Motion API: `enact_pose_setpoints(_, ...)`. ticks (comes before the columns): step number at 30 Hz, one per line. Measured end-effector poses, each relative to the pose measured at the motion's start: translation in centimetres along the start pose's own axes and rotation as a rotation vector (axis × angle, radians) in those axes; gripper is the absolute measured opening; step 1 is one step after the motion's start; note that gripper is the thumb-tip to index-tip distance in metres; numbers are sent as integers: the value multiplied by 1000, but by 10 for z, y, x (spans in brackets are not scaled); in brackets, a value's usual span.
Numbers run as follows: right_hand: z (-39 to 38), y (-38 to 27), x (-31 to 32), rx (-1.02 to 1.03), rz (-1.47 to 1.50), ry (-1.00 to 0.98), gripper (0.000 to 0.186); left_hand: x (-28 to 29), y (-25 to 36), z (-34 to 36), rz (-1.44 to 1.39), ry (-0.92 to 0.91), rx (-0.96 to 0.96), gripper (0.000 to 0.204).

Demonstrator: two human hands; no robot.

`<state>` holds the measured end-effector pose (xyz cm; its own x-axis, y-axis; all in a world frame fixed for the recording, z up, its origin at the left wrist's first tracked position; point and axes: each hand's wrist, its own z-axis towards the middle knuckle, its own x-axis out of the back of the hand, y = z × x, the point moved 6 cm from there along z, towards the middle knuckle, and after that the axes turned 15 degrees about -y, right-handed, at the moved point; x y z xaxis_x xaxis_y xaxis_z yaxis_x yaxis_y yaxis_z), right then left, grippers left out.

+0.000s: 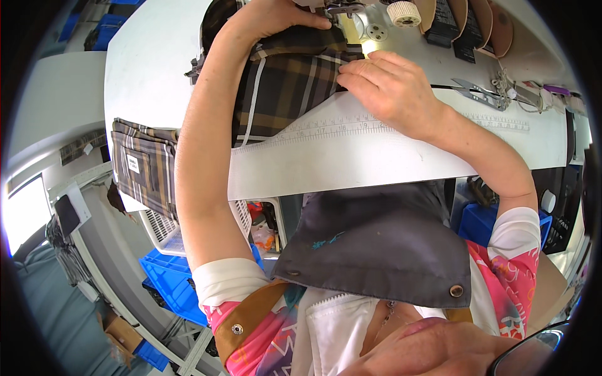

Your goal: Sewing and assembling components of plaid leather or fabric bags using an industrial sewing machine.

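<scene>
A brown plaid fabric piece (285, 88) lies on the white sewing table (376, 156), its far end under the sewing machine's presser foot (342, 9). My left hand (276, 17) rests on top of the fabric at its far left, fingers pointing toward the foot. My right hand (385, 84) presses flat on the fabric's right edge, fingers spread a little. Neither hand grips anything; both lie on the cloth.
A printed ruler strip (376, 125) runs along the table. Thread snips (476, 94) lie at the right, a thread spool (403, 12) at the far edge. More plaid pieces (144, 166) hang off the table's left side above a white basket (166, 229) and blue crates (169, 282).
</scene>
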<state>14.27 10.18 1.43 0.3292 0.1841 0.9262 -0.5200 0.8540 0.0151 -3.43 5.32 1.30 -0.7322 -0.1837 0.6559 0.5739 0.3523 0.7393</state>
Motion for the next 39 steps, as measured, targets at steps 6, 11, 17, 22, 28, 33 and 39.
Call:
enact_pose_setpoints(6,0,2,-3,-20,12,-33,8,0,-7,5,-34,-21,-42,37)
enact_pose_setpoints(11,1,2,-3,-26,10,-4,7,-1,-6,4,5,-7,-48,36)
enact_pose_setpoints(17,0,0,-2,-56,-53,-10,7,0,-3,6,76,-1,-96,34)
enact_pose_setpoints(22,2,2,-3,-60,-82,30,6,2,-5,11,149,-21,-141,32)
enact_pose_setpoints(28,0,6,-4,-41,-26,13,6,8,8,-8,86,14,39,37)
enact_pose_setpoints(33,-9,6,-1,-44,51,-85,16,-41,70,-78,857,115,-248,18)
enact_pose_setpoints(39,-15,22,-1,14,109,-104,21,-72,38,-92,580,252,-285,25)
